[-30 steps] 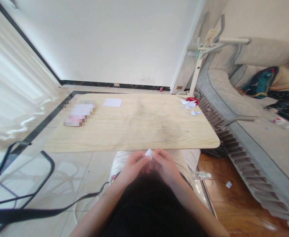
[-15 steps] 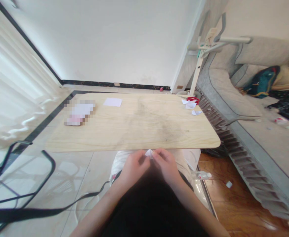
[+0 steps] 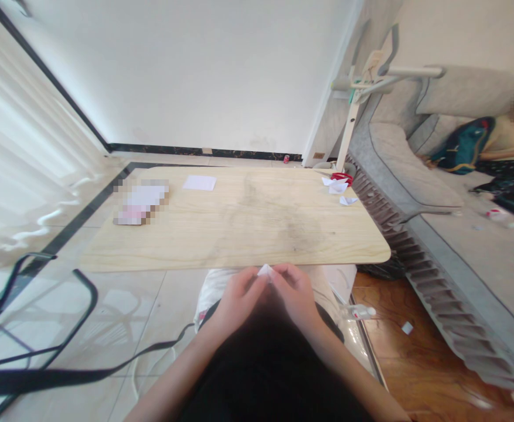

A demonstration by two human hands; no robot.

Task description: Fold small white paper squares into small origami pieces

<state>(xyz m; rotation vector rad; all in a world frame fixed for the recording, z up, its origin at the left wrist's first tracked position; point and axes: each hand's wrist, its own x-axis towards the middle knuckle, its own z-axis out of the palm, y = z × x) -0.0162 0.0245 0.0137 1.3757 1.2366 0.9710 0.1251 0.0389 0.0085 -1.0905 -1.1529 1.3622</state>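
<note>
One camera, worn on the head, looks forward and down along the forearms (image 3: 190, 354), with the grip of left hand (image 3: 238, 293) and right hand (image 3: 295, 293) near, below centre. The table (image 3: 225, 228) spreads just beyond, the wall (image 3: 195, 76) farther ahead, curtain (image 3: 14, 129) leftward, sofa (image 3: 397, 146) rightward.

We faced a smooth white wall (image 3: 195, 70), pleated white curtains (image 3: 14, 135) at left and a grey fabric sofa (image 3: 397, 146) beside brown wooden flooring (image 3: 391, 302).
</note>
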